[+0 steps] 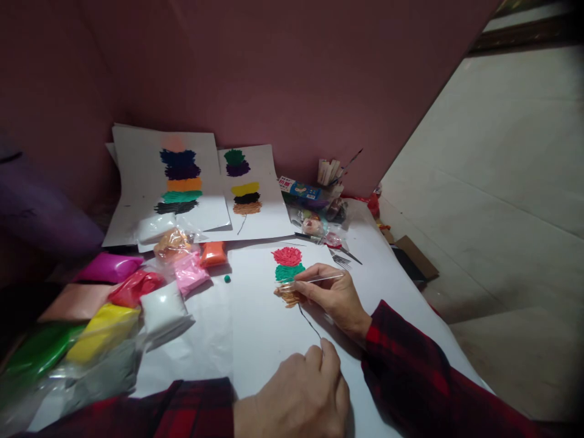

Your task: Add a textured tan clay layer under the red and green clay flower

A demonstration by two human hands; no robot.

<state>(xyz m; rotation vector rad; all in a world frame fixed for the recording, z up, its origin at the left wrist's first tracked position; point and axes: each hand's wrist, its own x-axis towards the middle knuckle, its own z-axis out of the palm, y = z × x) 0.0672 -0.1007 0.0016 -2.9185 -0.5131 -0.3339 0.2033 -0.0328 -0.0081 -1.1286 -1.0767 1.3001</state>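
Observation:
My right hand [335, 298] pinches a thin clear stick [319, 278], its tip at a tan clay patch [288, 296] on a white sheet [264, 328]. Above that patch sit a green clay patch [288, 272] and a red one [286, 256]; a dark drawn line [310, 322] runs down from them. My left hand [298, 398] lies curled on the sheet's near edge, fingers closed at the line's lower end; what it holds, if anything, is hidden. Both sleeves are red-and-black plaid.
Bags of coloured clay [109, 310] lie in a heap at the left: pink, red, yellow, green, white, orange. Two finished sheets [182, 176] lean on the pink wall. Tools and packets [319, 207] crowd the back right. A small green clay ball [227, 278] lies loose.

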